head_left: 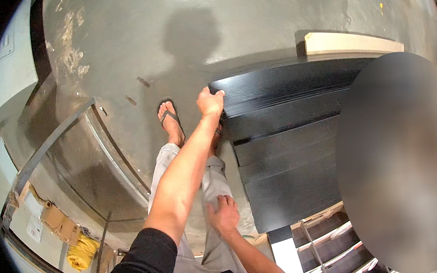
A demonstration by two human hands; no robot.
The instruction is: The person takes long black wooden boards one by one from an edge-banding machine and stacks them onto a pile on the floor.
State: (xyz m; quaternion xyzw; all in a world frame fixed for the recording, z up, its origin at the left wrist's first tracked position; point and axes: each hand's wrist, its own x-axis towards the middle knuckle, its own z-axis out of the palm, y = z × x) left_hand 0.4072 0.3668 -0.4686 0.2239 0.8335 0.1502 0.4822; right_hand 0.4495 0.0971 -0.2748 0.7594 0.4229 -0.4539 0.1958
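At the far left corner of a stack of black panels, my left hand (210, 101) is closed on the edge of a black board (288, 82). The board has a fine grained surface and lies across the far side of the stack. Several more black panels (294, 182) lie nearer to me, their left edges roughly lined up. My right hand (224, 214) hangs over my right trouser leg, left of the stack. It holds nothing, and its fingers are loosely bent and apart.
A pale wooden beam (353, 43) lies beyond the stack. On the left stand a metal frame (52, 139) and a coil of yellow cord (83, 252). A slotted rack (333, 247) sits near right. A blurred oval covers the right side. My sandalled foot (170, 120) is on the floor.
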